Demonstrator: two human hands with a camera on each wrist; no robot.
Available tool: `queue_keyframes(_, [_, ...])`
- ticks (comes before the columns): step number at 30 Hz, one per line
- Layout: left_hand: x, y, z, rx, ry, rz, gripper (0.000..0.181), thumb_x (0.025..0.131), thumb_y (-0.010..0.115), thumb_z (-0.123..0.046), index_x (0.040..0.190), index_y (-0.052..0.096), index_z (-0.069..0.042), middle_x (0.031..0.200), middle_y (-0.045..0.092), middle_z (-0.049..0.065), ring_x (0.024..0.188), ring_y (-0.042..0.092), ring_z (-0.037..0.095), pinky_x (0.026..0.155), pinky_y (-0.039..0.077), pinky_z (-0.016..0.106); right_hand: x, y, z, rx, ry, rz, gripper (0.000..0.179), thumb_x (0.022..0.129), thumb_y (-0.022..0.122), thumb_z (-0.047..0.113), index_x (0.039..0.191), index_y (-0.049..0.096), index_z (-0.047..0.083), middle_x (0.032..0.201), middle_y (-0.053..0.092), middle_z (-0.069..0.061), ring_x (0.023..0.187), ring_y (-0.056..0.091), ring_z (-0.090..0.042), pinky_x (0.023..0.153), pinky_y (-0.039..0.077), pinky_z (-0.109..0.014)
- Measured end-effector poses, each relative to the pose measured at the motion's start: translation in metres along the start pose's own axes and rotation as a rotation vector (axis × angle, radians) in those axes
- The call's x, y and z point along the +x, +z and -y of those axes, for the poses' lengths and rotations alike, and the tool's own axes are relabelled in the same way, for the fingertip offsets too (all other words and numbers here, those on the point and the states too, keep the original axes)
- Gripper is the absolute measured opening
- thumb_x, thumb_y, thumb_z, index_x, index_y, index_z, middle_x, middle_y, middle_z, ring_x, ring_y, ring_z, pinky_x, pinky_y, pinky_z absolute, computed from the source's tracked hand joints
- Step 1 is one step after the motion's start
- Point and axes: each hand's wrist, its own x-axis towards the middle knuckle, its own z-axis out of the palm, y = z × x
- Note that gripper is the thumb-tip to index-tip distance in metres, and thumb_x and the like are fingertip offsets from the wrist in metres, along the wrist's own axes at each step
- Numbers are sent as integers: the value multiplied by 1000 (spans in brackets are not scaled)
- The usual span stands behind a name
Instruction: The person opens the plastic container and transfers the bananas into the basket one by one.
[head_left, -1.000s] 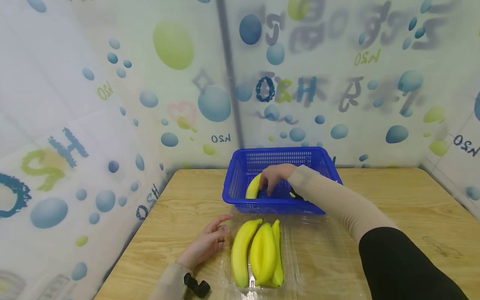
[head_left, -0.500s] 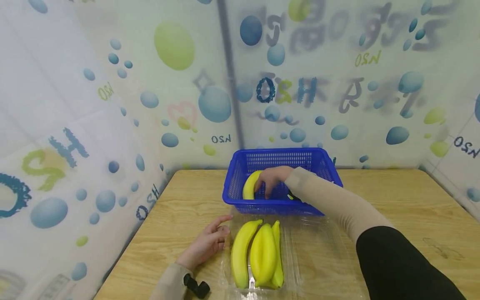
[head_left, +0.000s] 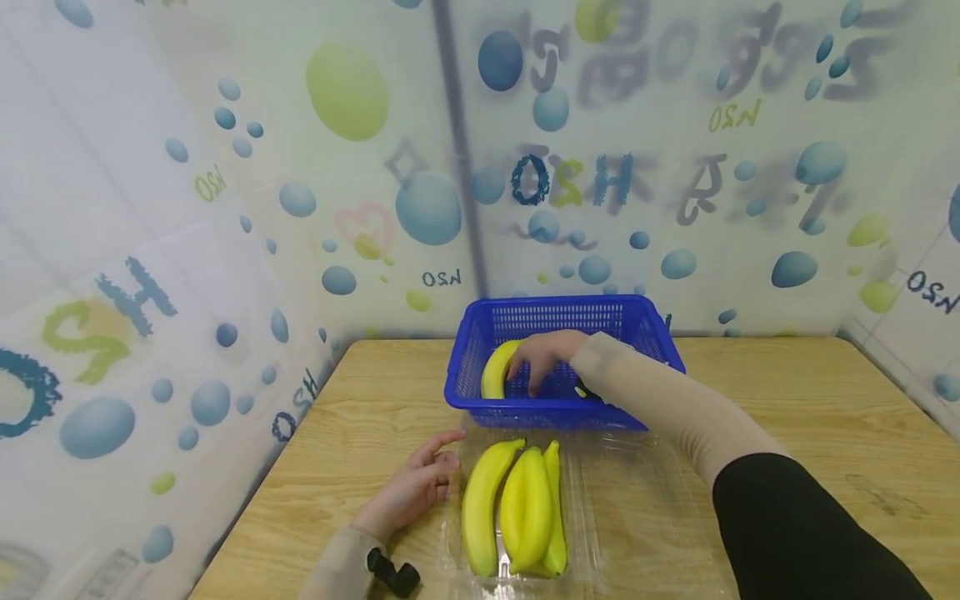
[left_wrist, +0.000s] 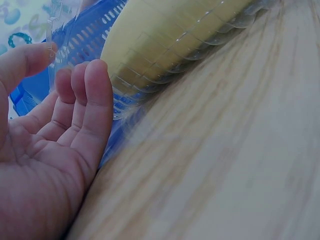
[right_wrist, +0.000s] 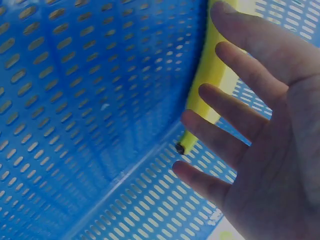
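Note:
Inside the blue basket (head_left: 652,333), my right hand (head_left: 546,354) reaches down beside a single yellow banana (head_left: 495,371). In the right wrist view that hand (right_wrist: 270,130) has spread, nearly straight fingers overlapping the banana (right_wrist: 205,95), whose dark tip shows below. My left hand (head_left: 412,492) rests at the left side of a clear plastic container (head_left: 581,533). Its loosely bent fingers (left_wrist: 97,92) meet the container's wall in the left wrist view. Several bananas (head_left: 525,508) lie side by side in the container's left half.
Basket and container stand on a wooden table (head_left: 817,417), the basket directly behind the container. The container's clear lid part (head_left: 645,517) lies spread to the right, under my right forearm. A printed wall covering (head_left: 375,167) rises behind the table.
The banana in the basket has shifted left towards the basket's left wall, with my right hand moving slightly left beside it. My left hand and the bananas in the container have stayed put.

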Motion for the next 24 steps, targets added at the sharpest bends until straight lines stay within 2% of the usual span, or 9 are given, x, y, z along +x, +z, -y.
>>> queue_keyframes(4, [0, 1, -1, 1, 1, -1, 56, 101, 46, -6, 149, 20, 0, 95, 52, -1, 74, 53, 7, 72, 53, 25, -9, -8, 3, 35, 5, -35, 48, 83, 77, 26, 128, 65, 21, 132, 58, 1, 124, 51, -21, 100, 44, -38])
queue_keyframes(10, [-2, 3, -1, -5, -2, -3, 55, 101, 47, -7, 149, 22, -1, 96, 51, -1, 75, 53, 7, 72, 52, 25, -26, -24, 10, 38, -86, -99, 45, 83, 76, 24, 126, 66, 16, 128, 61, -1, 123, 52, -23, 101, 44, -38])
queue_keyframes(14, [-1, 4, -2, -10, -4, -1, 56, 101, 47, -7, 150, 20, 0, 96, 51, -1, 75, 53, 8, 71, 52, 25, -43, -36, 17, 58, -110, -135, 45, 86, 73, 24, 129, 64, 15, 131, 59, -2, 121, 54, -24, 98, 46, -37])
queue_keyframes(19, [-1, 4, -2, -15, -3, 1, 55, 100, 47, -7, 149, 21, -1, 96, 51, -1, 76, 54, 8, 71, 52, 25, -65, -50, 28, 77, -134, -181, 44, 87, 72, 24, 130, 63, 18, 130, 60, -1, 120, 54, -25, 96, 48, -38])
queue_keyframes(24, [-1, 3, -2, -15, 3, 3, 56, 100, 47, -7, 149, 20, 1, 96, 51, -1, 74, 54, 8, 70, 52, 24, -86, -55, 39, 72, -178, -214, 43, 86, 74, 26, 127, 65, 21, 128, 61, 4, 120, 55, -24, 97, 47, -38])
